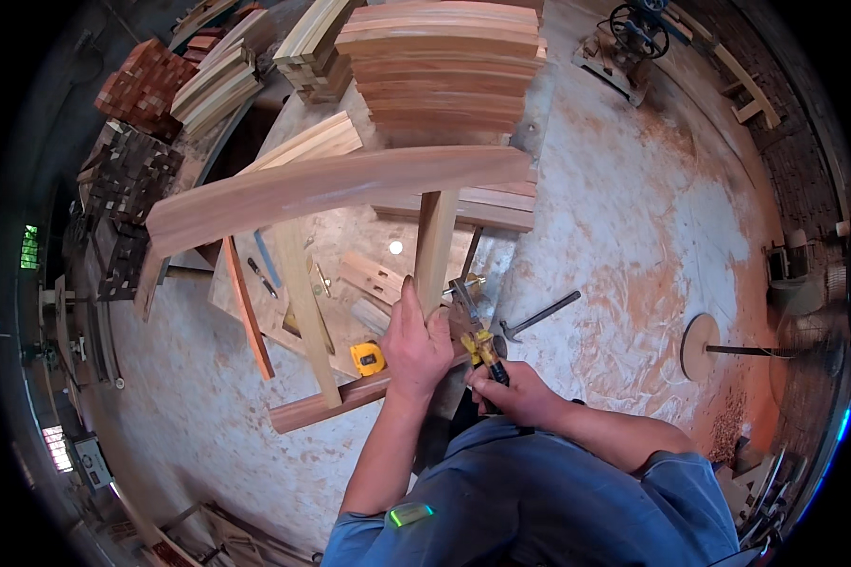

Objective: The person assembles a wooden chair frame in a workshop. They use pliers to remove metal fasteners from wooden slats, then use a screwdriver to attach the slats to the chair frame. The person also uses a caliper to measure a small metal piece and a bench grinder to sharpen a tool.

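A wooden frame stands in front of me, with a wide curved top rail [340, 189], a slim left upright [304, 302], a right upright [435, 241] and a bottom rail [326, 404]. My left hand [416, 345] grips the frame near the foot of the right upright, its index finger lying along the wood. My right hand [525, 392] is closed around pliers [487, 357] with yellow and black handles. Their jaws are close to the joint of the upright and the bottom rail; whether they touch it I cannot tell.
A yellow tape measure [367, 358] lies beside the bottom rail. To the right is a claw hammer [544, 314]. The worktable [359, 255] also bears a dark pen-like tool [262, 276] and mortised wood pieces [369, 276]. Stacked curved boards [444, 76] stand at the far side.
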Tool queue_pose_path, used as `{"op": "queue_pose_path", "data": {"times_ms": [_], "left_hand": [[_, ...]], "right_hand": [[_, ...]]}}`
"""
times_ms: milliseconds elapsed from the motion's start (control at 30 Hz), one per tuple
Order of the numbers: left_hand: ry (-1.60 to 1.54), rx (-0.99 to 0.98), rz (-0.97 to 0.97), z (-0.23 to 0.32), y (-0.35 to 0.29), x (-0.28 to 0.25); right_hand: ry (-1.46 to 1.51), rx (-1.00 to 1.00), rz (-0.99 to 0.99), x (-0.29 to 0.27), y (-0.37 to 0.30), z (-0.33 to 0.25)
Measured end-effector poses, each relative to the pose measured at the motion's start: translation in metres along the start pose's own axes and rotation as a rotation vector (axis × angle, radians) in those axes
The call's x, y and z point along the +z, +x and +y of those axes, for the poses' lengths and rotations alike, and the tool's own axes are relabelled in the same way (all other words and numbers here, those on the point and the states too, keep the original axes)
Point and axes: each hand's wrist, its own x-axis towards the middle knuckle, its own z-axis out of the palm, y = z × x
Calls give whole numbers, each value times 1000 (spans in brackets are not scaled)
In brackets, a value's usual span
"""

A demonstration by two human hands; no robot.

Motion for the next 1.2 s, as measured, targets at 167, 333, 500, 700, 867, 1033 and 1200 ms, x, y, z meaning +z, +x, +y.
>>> {"op": "queue_pose_path", "data": {"times_ms": [167, 333, 500, 700, 867, 1033, 1200], "left_hand": [[99, 167, 9, -31, -7, -2], [141, 189, -63, -31, -13, -14], [9, 107, 78, -4, -6, -3], [56, 102, 40, -22, -8, -6], [109, 183, -41, -29, -12, -16], [12, 95, 11, -4, -2, -3], [40, -1, -26, -12, -3, -11]], "right_hand": [[221, 456, -209, -36, 0, -67], [159, 515, -240, -48, 0, -90], [-17, -83, -11, 2, -5, 0], [190, 392, -254, -35, 1, -50], [143, 549, -325, -58, 6, -91], [-13, 40, 15, 2, -5, -2], [155, 237, -145, -12, 4, -25]]}}
